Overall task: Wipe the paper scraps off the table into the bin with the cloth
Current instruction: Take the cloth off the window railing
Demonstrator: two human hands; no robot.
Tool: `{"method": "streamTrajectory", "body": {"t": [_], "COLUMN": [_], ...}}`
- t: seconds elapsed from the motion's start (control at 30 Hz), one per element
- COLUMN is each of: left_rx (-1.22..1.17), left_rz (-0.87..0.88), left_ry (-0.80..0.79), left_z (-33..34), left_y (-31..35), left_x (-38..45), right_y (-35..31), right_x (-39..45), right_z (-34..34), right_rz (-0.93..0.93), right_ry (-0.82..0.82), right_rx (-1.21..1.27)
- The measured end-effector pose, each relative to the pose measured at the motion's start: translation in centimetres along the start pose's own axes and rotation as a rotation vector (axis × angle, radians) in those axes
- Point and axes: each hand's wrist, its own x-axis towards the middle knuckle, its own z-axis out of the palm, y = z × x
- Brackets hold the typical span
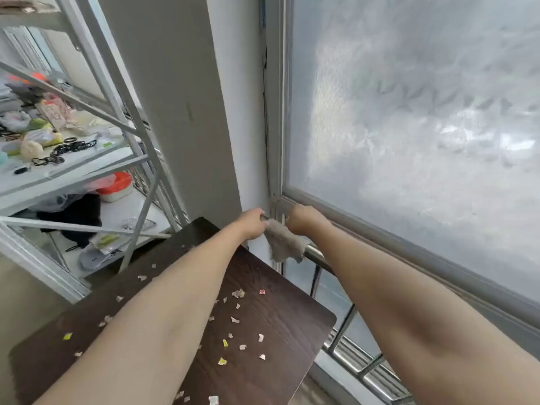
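— What's on the far left?

— A metal rack (pixel 87 159), shelves crowded with hair ties, bags and an orange-lidded tub (pixel 117 185). Nothing to do with the job, I'd say; much of it is too blurred to name.

— And the table?

— Dark wood, the table (pixel 277 314) runs from the near left up towards the window corner. Scraps (pixel 238 293) lie all over it, white and yellow bits, some tucked under the left forearm, so I can't count them. None look wiped yet.

— Where's the cloth?

— Draped over the steel rail (pixel 317 255) by the window (pixel 409 127), past the table's far edge. The cloth (pixel 285 244) hangs there as if left to dry, I reckon, which is why both arms reach so far.

— Both hands have it?

— The left hand (pixel 251 223) is curled at the cloth's upper left end, fingers closed on it. The right hand (pixel 301 220) is bunched at the upper right end, seemingly pinching it too, though its fingers face away from me, so I'm less sure there.

— And the bin?

— Can't see one. It may sit below the table, out of sight.
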Motion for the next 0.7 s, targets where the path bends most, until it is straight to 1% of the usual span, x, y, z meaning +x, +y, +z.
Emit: {"method": "streamTrajectory", "body": {"t": [0.17, 0.33, 0.5, 0.6, 0.7], "left_rx": [0.038, 0.119, 0.177, 0.150, 0.079], "left_rz": [-0.073, -0.145, -0.208, -0.207, -0.172], "left_ry": [0.080, 0.173, 0.214, 0.260, 0.269], "left_z": [2.7, 5.1, 5.7, 5.9, 5.5], "left_y": [0.5, 0.6, 0.6, 0.5, 0.5], "left_x": [2.7, 5.5, 6.6, 6.7, 6.3], "right_y": [2.3, 3.2, 3.4, 3.7, 4.1], "right_x": [1.0, 2.4, 3.0, 3.3, 3.5], "right_z": [1.5, 3.0, 3.5, 3.5, 3.3], "right_rz": [0.070, 0.091, 0.087, 0.067, 0.046], "right_ry": [-0.043, -0.053, -0.061, -0.081, -0.071], "right_rx": [-0.058, -0.070, -0.120, -0.106, -0.055]}}
